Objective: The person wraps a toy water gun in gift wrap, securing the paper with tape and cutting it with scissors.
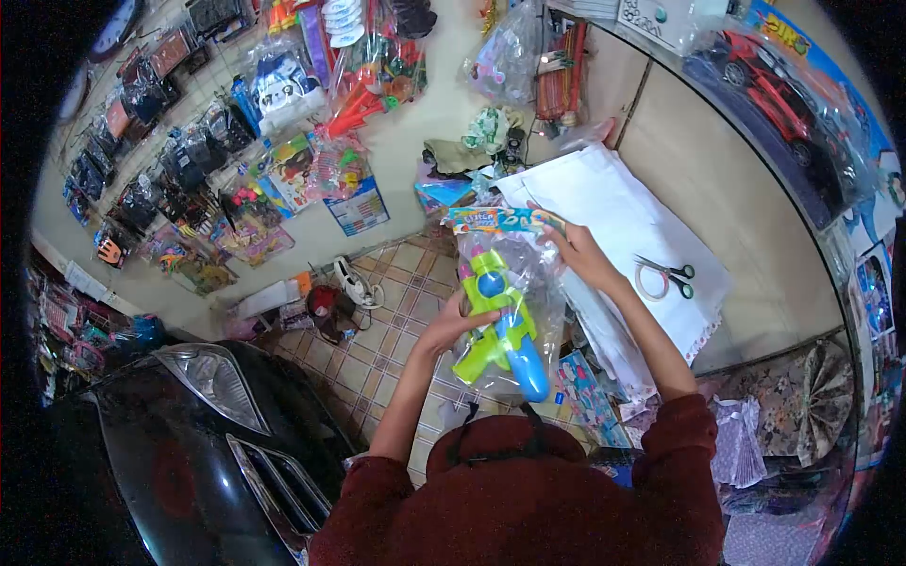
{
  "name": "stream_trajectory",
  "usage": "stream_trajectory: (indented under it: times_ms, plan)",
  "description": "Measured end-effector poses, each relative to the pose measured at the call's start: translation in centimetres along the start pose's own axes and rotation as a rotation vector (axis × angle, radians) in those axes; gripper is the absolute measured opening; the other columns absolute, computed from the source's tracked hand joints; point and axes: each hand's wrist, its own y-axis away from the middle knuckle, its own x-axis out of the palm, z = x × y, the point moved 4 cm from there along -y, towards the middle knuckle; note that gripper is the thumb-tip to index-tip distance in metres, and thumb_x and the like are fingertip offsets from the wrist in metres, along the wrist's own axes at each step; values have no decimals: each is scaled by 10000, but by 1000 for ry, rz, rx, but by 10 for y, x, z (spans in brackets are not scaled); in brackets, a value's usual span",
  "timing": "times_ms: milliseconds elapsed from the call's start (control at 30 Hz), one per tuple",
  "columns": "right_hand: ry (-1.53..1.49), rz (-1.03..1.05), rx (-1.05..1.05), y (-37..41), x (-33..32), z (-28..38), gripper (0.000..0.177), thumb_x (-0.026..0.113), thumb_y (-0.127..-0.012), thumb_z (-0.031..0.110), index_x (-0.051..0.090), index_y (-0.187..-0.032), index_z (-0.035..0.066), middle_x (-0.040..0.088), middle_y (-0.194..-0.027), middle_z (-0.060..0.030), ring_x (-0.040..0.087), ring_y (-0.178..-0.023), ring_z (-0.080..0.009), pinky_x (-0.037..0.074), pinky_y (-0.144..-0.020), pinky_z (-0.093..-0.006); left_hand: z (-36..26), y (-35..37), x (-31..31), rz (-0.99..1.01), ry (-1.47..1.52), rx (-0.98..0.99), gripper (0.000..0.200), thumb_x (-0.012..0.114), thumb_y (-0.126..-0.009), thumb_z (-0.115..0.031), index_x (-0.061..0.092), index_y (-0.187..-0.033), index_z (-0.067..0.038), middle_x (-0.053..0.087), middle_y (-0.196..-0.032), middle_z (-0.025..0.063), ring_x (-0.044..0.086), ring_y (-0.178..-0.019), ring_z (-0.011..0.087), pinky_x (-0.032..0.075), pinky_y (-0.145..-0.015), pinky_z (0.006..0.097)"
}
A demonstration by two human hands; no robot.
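Head view, clear bag (pixel 545 283) with green-blue toy gun (pixel 491 297) inside held over counter (pixel 746 198) edge, left hand (pixel 451 325) curled around bag's side, right hand (pixel 580 255) pinching bag top, scissors (pixel 665 276) on white sheets (pixel 613 203) just beside, open tiled floor (pixel 377 340) leftward.

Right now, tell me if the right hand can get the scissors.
Probably yes: the scissors lie uncovered on the white sheets beside the right hand, though it grips the toy package.

Glossy plastic toy gun (pixel 500 325) in crinkly clear bag (pixel 528 274) — matt white paper (pixel 623 212).
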Motion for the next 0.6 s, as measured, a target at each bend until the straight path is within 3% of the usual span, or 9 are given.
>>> stream_trajectory:
  times_ms: [67, 100, 200, 300, 400, 500, 600]
  plan:
    - [-85, 53, 300, 11, -21, 6, 404, 388, -1013, 229, 415, -1407, 145, 644, -836, -91, 579, -587, -86, 512, -506, -234, -7, 3, 18, 54, 115, 43, 645, 751, -788, -173, 427, -1322, -11, 571, -1207, 73, 542, -1110, 162, 420, -974, 324]
    - [-112, 13, 362, 15, -28, 7, 384, 396, -1010, 216, 447, -1382, 134, 630, -742, -59, 607, -615, -116, 522, -558, -271, -9, 1, 23, 48, 119, 14, 647, 737, -796, -171, 421, -1335, -5, 565, -1222, 81, 536, -1118, 164, 416, -974, 322]
    - [164, -59, 261, 25, -45, 17, 409, 408, -1008, 284, 475, -1354, 76, 637, -791, -40, 599, -618, -137, 498, -607, -288, 9, -16, 36, 17, 152, -23, 639, 740, -793, -187, 438, -1326, -5, 578, -1206, 80, 552, -1094, 168, 426, -954, 317]
    - [166, 9, 294, 37, -37, 19, 407, 432, -996, 279, 487, -1333, 57, 675, -893, -138, 636, -731, -165, 506, -681, -294, 12, -20, 60, -123, 86, -37, 602, 747, -792, -207, 473, -1290, -9, 608, -1150, 78, 578, -1038, 171, 446, -920, 316]
    - [208, 26, 210, 56, -14, 45, 439, 456, -969, 236, 438, -1376, 72, 538, -1271, -249, 593, -1096, -331, 464, -917, -356, 24, -31, 68, -148, -16, 95, 599, 749, -796, -204, 470, -1287, -5, 608, -1150, 85, 577, -1037, 171, 451, -913, 312]
    - [192, 19, 122, 79, 12, 54, 553, 452, -966, 297, 300, -1450, 77, 370, -1428, -246, 377, -1303, -417, 333, -1060, -433, 5, -21, 90, -226, -59, 158, 538, 703, -836, -166, 460, -1287, -1, 589, -1180, 94, 547, -1091, 167, 457, -898, 300]
    - [570, 55, -58, 96, 39, 49, 672, 445, -961, 387, 160, -1491, 87, 161, -1517, -245, 150, -1388, -459, 159, -1122, -518, 34, -26, 82, -237, -40, 204, 530, 567, -919, -287, 408, -1340, -8, 533, -1264, 106, 511, -1165, 189, 423, -958, 330]
